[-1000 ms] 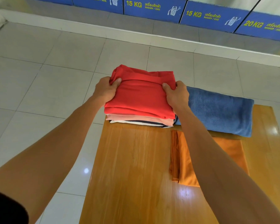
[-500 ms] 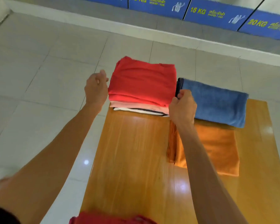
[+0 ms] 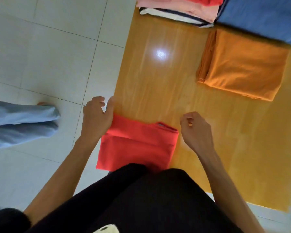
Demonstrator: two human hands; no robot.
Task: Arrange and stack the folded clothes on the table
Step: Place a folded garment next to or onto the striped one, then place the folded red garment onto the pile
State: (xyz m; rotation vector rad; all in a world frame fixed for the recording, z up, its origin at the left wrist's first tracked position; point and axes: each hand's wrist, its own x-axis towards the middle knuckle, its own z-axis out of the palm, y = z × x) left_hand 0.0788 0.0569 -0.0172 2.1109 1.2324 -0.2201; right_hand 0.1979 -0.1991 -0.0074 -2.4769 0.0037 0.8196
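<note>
A folded red garment (image 3: 138, 142) lies at the near left of the wooden table (image 3: 158, 78), partly hidden by my black shirt. My left hand (image 3: 97, 116) rests against its far left corner with fingers spread, gripping nothing. My right hand (image 3: 196, 130) hovers just right of its far right corner, fingers loosely curled and not touching the cloth. At the far edge sits a stack (image 3: 180, 9) of a red, a pink and a white-and-navy striped piece. A folded blue towel (image 3: 262, 19) lies beside the stack, and a folded orange cloth (image 3: 242, 64) lies in front of the towel.
The table's left edge runs just past my left hand, with white tiled floor (image 3: 49, 56) beyond it. Another person's leg in light blue trousers (image 3: 23, 121) stands on the floor at the left. Bare wood shows between the near red garment and the far stack.
The view has tipped down from the far stack to the near edge. Both hands left the stack and came back to the second red garment near me.
</note>
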